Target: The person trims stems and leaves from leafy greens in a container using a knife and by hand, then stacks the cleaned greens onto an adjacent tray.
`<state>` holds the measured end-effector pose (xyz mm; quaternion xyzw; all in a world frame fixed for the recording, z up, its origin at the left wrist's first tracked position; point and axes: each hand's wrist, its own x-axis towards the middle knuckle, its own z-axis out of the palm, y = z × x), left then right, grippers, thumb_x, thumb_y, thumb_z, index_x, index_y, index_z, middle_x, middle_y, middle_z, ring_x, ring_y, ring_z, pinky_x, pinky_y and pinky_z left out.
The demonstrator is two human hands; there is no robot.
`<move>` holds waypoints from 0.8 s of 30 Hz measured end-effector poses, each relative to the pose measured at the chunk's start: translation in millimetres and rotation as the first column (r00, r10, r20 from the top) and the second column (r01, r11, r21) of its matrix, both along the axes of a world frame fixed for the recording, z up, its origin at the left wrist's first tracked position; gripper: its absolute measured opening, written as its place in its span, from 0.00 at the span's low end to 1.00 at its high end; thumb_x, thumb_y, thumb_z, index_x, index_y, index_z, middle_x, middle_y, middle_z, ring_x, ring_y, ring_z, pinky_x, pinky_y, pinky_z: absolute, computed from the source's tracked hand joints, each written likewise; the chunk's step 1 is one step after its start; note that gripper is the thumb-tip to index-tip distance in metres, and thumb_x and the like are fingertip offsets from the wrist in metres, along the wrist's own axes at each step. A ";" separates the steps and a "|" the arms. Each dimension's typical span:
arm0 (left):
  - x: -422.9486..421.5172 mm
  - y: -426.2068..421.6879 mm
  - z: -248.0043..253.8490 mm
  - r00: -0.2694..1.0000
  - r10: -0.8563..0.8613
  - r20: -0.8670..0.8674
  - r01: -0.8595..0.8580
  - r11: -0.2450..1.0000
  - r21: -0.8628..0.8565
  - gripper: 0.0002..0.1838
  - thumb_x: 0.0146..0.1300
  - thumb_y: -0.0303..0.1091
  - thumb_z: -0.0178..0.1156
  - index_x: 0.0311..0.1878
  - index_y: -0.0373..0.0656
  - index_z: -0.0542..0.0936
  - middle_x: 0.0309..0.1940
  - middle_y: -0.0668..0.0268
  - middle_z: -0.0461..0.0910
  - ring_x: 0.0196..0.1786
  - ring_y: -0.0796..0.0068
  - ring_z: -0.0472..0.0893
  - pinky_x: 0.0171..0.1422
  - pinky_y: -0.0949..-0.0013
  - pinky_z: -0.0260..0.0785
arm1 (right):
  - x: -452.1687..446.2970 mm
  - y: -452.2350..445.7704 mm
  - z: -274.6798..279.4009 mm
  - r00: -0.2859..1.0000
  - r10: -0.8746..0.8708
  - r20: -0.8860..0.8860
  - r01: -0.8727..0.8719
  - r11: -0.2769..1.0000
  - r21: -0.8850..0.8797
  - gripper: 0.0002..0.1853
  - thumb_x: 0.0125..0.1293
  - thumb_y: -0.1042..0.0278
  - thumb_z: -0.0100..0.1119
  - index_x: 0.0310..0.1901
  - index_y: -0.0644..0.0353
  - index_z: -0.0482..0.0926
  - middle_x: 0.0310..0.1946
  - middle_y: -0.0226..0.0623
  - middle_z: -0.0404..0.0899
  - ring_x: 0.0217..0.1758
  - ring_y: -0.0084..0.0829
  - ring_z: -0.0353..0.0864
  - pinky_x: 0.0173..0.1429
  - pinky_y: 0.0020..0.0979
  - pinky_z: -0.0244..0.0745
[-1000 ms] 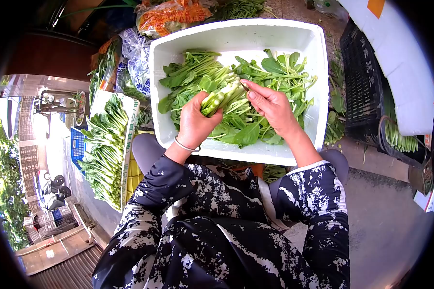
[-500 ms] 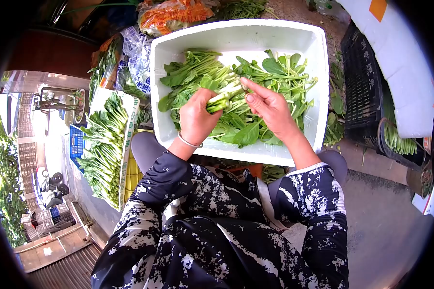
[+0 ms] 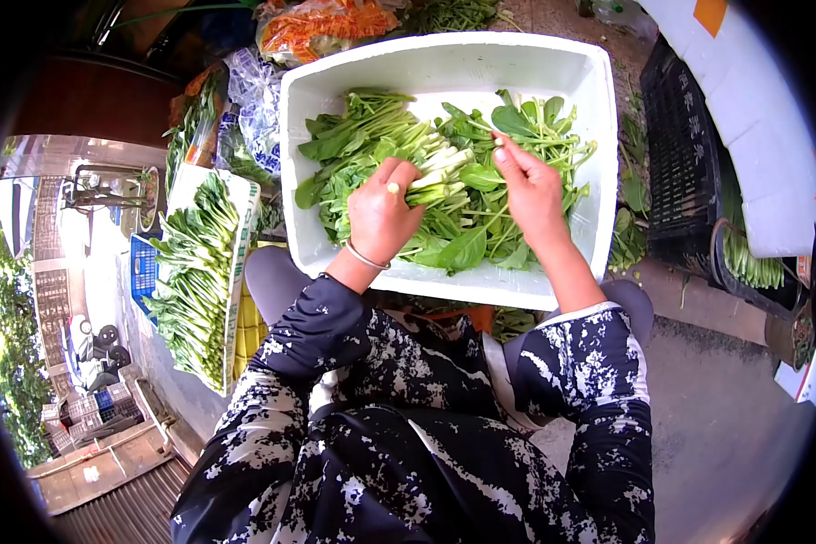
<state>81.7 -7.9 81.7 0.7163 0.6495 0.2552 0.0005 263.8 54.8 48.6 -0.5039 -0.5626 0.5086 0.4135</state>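
Observation:
In the head view a white foam box [image 3: 449,47] holds leafy greens [image 3: 354,145], with pale stem ends gathered towards the middle. My left hand [image 3: 381,210] is closed over a bunch of greens [image 3: 442,174] there, its pale cut ends pointing right. A ring and a bracelet are on that hand and wrist. Over the right half of the box, my right hand [image 3: 533,189] has thumb and forefinger close together. A small dark bit shows at its fingertips, too small to name. More loose leaves [image 3: 517,122] lie beneath and beside it.
On the left a white tray [image 3: 245,208] is piled with bundled greens [image 3: 199,281], next to a blue crate [image 3: 145,272]. Plastic bags [image 3: 322,32] lie behind the box. A black crate [image 3: 680,136] and a white foam panel [image 3: 752,118] stand on the right.
My right hand has moved right, away from the stem ends. My left hand has turned over the bunch and lowered it among the greens, its back now facing up.

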 end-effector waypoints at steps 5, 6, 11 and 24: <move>-5.3 0.9 -8.3 0.995 -0.028 -0.099 0.032 0.999 0.041 0.17 0.34 0.22 0.64 0.31 0.46 0.73 0.32 0.67 0.74 0.31 0.62 0.77 0.31 0.66 0.69 | -1.3 -8.7 26.5 0.862 0.259 -0.437 -0.378 0.902 -0.211 0.21 0.68 0.60 0.47 0.61 0.55 0.67 0.19 0.19 0.57 0.20 0.14 0.56 0.23 0.16 0.53; -4.5 1.4 -10.6 0.992 -0.034 -0.119 0.042 0.997 0.063 0.17 0.33 0.21 0.64 0.31 0.46 0.73 0.32 0.68 0.74 0.32 0.64 0.77 0.31 0.67 0.69 | -6.9 -12.2 20.1 0.852 0.296 -0.433 -0.405 0.896 -0.185 0.21 0.68 0.61 0.47 0.61 0.57 0.66 0.19 0.19 0.57 0.21 0.14 0.56 0.23 0.16 0.54; -3.3 1.4 -16.6 0.986 -0.021 -0.168 0.034 0.997 0.075 0.17 0.33 0.21 0.63 0.30 0.46 0.73 0.33 0.68 0.74 0.31 0.65 0.77 0.31 0.68 0.69 | -15.9 -19.1 -0.8 0.891 0.303 -0.337 -0.371 0.915 -0.158 0.23 0.68 0.61 0.49 0.62 0.61 0.64 0.20 0.20 0.60 0.23 0.14 0.59 0.26 0.17 0.57; 0.9 1.0 -20.0 0.974 -0.071 -0.216 0.099 0.987 0.124 0.15 0.32 0.18 0.60 0.28 0.45 0.74 0.31 0.68 0.73 0.28 0.67 0.76 0.27 0.69 0.68 | -17.4 -16.7 -5.1 0.915 0.239 -0.325 -0.330 0.907 -0.263 0.23 0.67 0.60 0.51 0.60 0.61 0.67 0.19 0.18 0.59 0.21 0.12 0.57 0.23 0.16 0.54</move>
